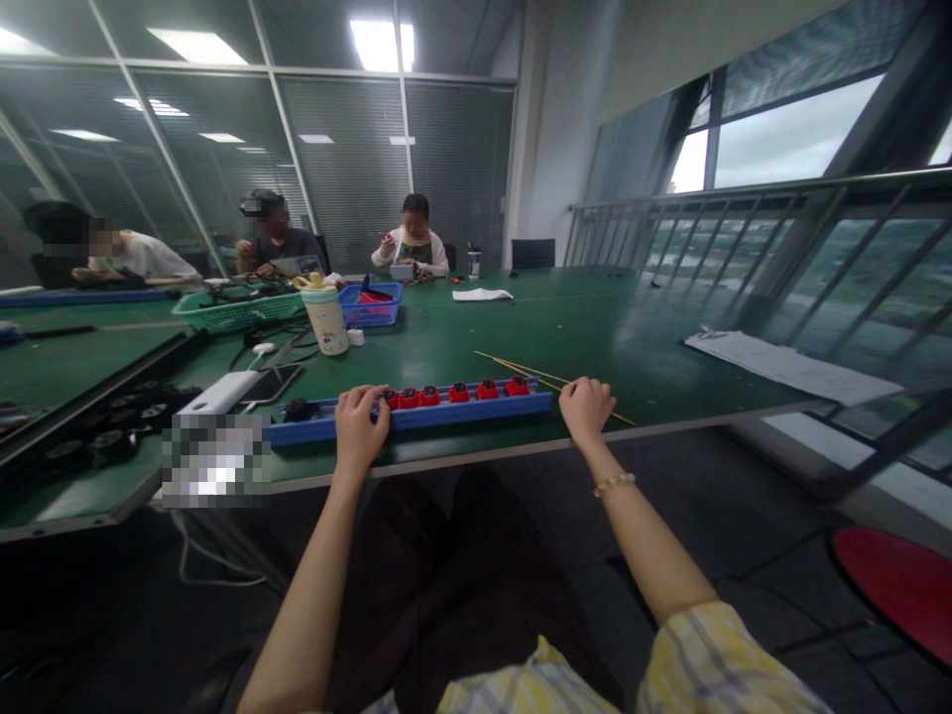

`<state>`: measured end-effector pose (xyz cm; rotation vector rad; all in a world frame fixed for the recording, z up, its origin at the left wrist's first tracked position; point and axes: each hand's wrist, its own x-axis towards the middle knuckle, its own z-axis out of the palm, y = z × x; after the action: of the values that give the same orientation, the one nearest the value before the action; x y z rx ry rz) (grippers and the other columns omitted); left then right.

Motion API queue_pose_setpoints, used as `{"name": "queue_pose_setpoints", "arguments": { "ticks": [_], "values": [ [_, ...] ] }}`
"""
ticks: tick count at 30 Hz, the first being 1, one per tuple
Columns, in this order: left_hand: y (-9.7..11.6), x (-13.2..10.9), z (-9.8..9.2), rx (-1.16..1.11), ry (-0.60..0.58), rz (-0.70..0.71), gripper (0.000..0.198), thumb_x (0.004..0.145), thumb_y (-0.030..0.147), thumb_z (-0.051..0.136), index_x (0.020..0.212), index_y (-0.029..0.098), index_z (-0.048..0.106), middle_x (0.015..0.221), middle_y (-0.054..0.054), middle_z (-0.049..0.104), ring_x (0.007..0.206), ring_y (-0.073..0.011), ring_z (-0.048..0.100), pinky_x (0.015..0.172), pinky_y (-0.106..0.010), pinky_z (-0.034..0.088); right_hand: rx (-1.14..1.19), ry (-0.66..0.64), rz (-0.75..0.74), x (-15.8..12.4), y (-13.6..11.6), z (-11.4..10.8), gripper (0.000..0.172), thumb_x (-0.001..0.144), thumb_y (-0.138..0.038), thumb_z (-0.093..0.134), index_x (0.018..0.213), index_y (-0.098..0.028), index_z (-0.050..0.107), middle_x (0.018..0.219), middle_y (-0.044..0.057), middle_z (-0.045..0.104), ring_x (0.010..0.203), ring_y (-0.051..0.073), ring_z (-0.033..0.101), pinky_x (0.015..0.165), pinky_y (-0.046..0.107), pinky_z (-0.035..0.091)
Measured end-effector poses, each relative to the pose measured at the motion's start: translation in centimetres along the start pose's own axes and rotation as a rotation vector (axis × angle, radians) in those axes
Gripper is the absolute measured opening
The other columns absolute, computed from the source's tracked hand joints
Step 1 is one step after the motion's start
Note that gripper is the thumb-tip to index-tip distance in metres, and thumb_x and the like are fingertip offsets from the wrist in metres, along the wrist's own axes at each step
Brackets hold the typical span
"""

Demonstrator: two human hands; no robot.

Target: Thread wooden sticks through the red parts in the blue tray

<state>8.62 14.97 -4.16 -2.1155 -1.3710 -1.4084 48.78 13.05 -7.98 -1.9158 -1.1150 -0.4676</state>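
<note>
A long blue tray (446,412) lies along the near edge of the green table (595,337), with several red parts (457,393) lined up in it and a black part (299,409) at its left end. My left hand (361,421) rests on the tray left of the red parts, fingers curled over its far side. My right hand (586,407) is closed in a loose fist at the table edge just right of the tray's end; nothing shows in it. Thin yellow sticks (535,377) lie behind the tray.
A white bottle (325,315), a blue basket (372,303) and a green basket (238,309) stand further back left. A phone (272,383) and a white box (219,394) lie left of the tray. Papers (788,365) lie at right. Three people sit at the far side.
</note>
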Motion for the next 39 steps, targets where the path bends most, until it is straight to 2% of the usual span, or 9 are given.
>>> {"name": "queue_pose_setpoints", "arguments": {
  "ticks": [4,7,12,14,19,26,30,36,39],
  "values": [
    [0.0,0.0,0.0,0.001,0.001,0.002,0.028,0.091,0.029,0.047,0.109,0.023,0.069,0.105,-0.008,0.064,0.104,-0.0254,0.055,0.096,-0.041,0.044,-0.022,-0.078,0.002,-0.2,0.1,0.0,0.037,0.095,-0.038,0.038,0.101,-0.015,0.065,0.094,0.023,0.066,0.102,0.036,0.055,0.088,0.054,0.036],
    [0.1,0.0,-0.1,0.001,-0.009,-0.007,0.028,0.091,0.029,0.047,0.108,0.023,0.069,0.105,-0.008,0.064,0.104,-0.0254,0.055,0.096,-0.042,0.044,-0.039,-0.12,-0.017,-0.2,0.1,0.0,0.037,0.097,-0.041,0.036,0.107,-0.016,0.062,0.089,0.021,0.068,0.097,0.035,0.058,0.087,0.054,0.035],
    [0.2,0.1,0.0,-0.002,-0.012,-0.009,0.028,0.091,0.029,0.047,0.107,0.023,0.069,0.104,-0.008,0.065,0.102,-0.0252,0.056,0.096,-0.042,0.044,-0.023,-0.176,-0.041,-0.3,0.2,0.1,0.041,0.098,-0.037,0.033,0.099,-0.019,0.07,0.086,0.022,0.068,0.1,0.035,0.057,0.088,0.056,0.032],
    [0.2,0.1,-0.1,-0.003,-0.015,-0.014,0.028,0.09,0.029,0.047,0.107,0.023,0.069,0.103,-0.008,0.065,0.102,-0.0251,0.056,0.096,-0.042,0.044,-0.018,-0.154,-0.047,-0.4,0.3,0.2,0.042,0.097,-0.034,0.034,0.093,-0.019,0.073,0.087,0.023,0.067,0.103,0.036,0.055,0.089,0.058,0.033],
    [0.3,0.1,-0.2,-0.01,-0.015,-0.016,0.028,0.09,0.029,0.047,0.107,0.023,0.069,0.104,-0.008,0.064,0.102,-0.0253,0.056,0.096,-0.043,0.044,-0.033,0.018,-0.027,-0.7,0.0,0.4,0.04,0.093,-0.024,0.035,0.09,-0.014,0.074,0.096,0.027,0.061,0.109,0.039,0.05,0.086,0.06,0.038],
    [0.3,0.0,-0.2,-0.013,-0.017,-0.018,0.028,0.091,0.029,0.047,0.107,0.023,0.069,0.104,-0.008,0.064,0.102,-0.0255,0.055,0.096,-0.043,0.043,-0.193,-0.075,0.058,-0.6,-0.9,-0.3,0.031,0.087,-0.019,0.043,0.102,-0.006,0.067,0.103,0.029,0.059,0.109,0.042,0.048,0.082,0.063,0.042],
    [0.3,0.0,-0.2,-0.012,-0.018,-0.018,0.029,0.091,0.029,0.046,0.107,0.023,0.069,0.104,-0.008,0.064,0.102,-0.0254,0.055,0.096,-0.042,0.043,-0.2,-0.076,0.01,-0.7,-0.8,-0.3,0.032,0.089,-0.02,0.042,0.107,-0.009,0.066,0.103,0.028,0.06,0.106,0.039,0.049,0.081,0.061,0.043],
    [0.2,0.0,-0.1,-0.003,-0.015,-0.012,0.028,0.092,0.03,0.046,0.107,0.023,0.069,0.104,-0.008,0.064,0.102,-0.0251,0.056,0.095,-0.042,0.043,-0.173,-0.127,-0.111,-0.6,-0.3,-0.3,0.034,0.092,-0.021,0.04,0.093,-0.015,0.073,0.098,0.024,0.063,0.103,0.035,0.05,0.085,0.055,0.038],
    [0.1,0.0,-0.1,0.0,-0.016,-0.006,0.028,0.092,0.029,0.046,0.108,0.023,0.069,0.104,-0.008,0.065,0.102,-0.0248,0.056,0.095,-0.042,0.043,-0.233,-0.207,-0.159,-0.4,-0.3,-0.5,0.035,0.093,-0.019,0.039,0.095,-0.015,0.074,0.102,0.021,0.064,0.104,0.032,0.049,0.086,0.048,0.037]
  ]
}}
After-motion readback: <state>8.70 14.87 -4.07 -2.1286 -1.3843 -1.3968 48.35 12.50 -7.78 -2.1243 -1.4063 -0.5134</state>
